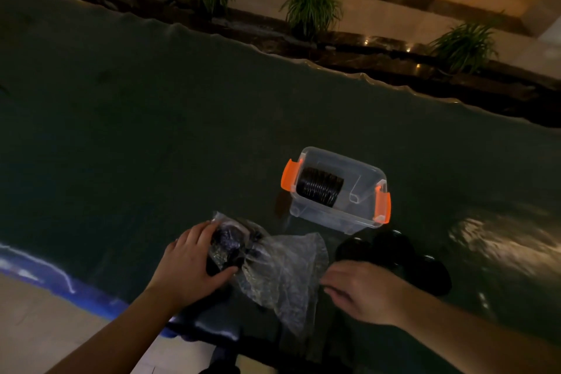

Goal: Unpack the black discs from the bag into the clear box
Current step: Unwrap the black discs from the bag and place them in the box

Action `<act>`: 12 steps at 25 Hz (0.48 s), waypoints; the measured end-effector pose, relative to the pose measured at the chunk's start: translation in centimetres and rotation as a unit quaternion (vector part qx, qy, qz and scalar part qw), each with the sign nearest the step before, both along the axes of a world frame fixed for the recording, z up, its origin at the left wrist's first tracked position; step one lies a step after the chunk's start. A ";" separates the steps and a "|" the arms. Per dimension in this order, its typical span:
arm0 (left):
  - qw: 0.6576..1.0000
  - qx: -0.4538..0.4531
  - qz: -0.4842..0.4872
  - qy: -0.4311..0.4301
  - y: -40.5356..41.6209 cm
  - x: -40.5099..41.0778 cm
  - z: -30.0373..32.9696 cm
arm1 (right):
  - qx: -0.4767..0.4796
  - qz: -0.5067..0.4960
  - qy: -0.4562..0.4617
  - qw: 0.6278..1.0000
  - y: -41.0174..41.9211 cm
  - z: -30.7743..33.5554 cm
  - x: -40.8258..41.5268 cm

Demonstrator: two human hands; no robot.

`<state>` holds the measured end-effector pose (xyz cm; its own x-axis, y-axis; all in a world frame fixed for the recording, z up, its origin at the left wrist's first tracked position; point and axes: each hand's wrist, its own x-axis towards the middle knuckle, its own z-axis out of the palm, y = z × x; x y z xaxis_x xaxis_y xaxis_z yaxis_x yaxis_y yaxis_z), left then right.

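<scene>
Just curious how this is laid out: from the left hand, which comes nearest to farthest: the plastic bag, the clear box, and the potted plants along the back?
From the left hand:
1. Plastic bag: under the hand, touching it.
2. Clear box: farther back and to the right, on the dark cloth.
3. Potted plants: far beyond the cloth's back edge.

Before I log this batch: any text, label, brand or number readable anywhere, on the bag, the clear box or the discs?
None readable.
Clear box with orange latches: no label or print shows.
Plastic bag under the left hand: glare only, no print visible.
Black discs in the box and loose discs by the right hand: too dark to show any marking.
Background: blurred, no legible sign.
</scene>
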<state>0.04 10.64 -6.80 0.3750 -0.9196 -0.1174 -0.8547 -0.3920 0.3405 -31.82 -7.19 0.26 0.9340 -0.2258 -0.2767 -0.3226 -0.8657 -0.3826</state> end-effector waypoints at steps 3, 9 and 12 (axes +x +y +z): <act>0.998 0.016 0.016 0.055 0.0 0.4 -0.3 | 0.047 -0.033 0.034 0.998 1.8 -3.3 1.5; 0.980 -0.001 0.069 0.184 -0.6 1.5 -0.7 | 0.046 -0.090 0.128 0.987 2.4 -9.5 9.4; 0.979 -0.011 0.064 0.194 -1.0 1.7 -0.6 | 0.058 -0.104 0.068 0.991 2.7 -9.9 11.2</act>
